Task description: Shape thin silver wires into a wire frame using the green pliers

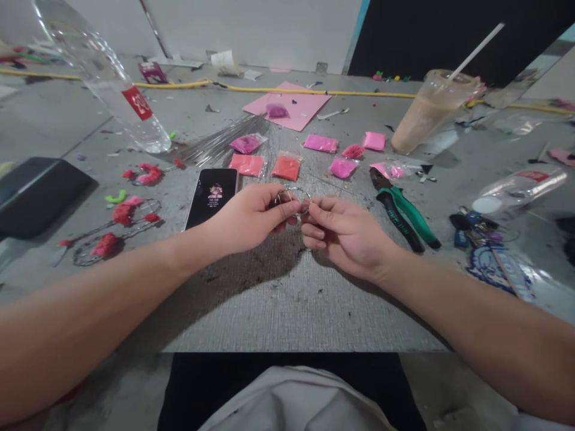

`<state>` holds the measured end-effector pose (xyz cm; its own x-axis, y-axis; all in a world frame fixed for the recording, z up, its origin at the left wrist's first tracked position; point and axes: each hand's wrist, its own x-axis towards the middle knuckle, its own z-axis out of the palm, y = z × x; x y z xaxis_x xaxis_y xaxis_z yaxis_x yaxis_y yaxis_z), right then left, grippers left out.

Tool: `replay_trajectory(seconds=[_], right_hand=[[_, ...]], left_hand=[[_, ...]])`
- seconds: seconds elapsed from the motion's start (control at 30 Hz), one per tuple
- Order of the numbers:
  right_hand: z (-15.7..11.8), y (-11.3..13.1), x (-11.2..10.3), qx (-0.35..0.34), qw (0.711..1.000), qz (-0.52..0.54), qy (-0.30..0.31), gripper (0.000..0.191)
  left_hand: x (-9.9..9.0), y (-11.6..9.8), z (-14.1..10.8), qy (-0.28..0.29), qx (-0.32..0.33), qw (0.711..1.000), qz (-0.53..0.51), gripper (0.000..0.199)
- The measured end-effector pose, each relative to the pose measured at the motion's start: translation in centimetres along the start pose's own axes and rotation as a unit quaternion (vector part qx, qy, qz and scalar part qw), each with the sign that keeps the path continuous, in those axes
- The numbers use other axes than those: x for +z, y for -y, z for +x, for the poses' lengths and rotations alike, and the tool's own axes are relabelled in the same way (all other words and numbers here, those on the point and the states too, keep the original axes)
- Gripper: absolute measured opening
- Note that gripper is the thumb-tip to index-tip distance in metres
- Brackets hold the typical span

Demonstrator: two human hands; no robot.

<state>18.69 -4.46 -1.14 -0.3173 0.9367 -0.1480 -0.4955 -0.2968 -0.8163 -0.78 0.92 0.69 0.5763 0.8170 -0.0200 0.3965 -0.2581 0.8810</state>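
Between our left hand [254, 216] and right hand [348, 232], each with its grip pinched on the twisted wire ring [303, 190], we hold the piece above the counter [287, 311], back from the middle of its near edge. We judge the loop largely shaped, but we see no coloured covering on it and cannot tell whether its ends are joined. Toward the counter's left edge, wire pieces with red lumps [106, 245] look further along, while pink and orange packets [286, 167] lie unheld toward its far edge, and green-handled pliers [411, 216] toward its right.
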Motion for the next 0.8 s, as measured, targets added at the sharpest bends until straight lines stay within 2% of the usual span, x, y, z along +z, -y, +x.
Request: replay_trajectory(seconds=[0.3, 0.43, 0.67, 0.8], right_hand=[[0.03, 0.28, -0.45, 0.061, 0.998, 0.011, 0.021, 0.023], [0.11, 0.27, -0.49, 0.035, 0.999, -0.001, 0.008, 0.023], [0.43, -0.45, -0.36, -0.039, 0.998, -0.045, -0.013, 0.038], [0.37, -0.57, -0.44, -0.033, 0.998, -0.054, -0.007, 0.038]], left_hand=[[-0.10, -0.66, -0.25, -0.034, 0.063, 0.993, 0.095, 0.023], [-0.03, -0.65, -0.24, -0.029, 0.034, 0.996, 0.074, 0.027], [0.08, -0.37, -0.12, -0.009, -0.027, 0.999, 0.037, 0.026], [0.18, -0.32, -0.19, 0.003, -0.043, 0.999, 0.000, 0.027]])
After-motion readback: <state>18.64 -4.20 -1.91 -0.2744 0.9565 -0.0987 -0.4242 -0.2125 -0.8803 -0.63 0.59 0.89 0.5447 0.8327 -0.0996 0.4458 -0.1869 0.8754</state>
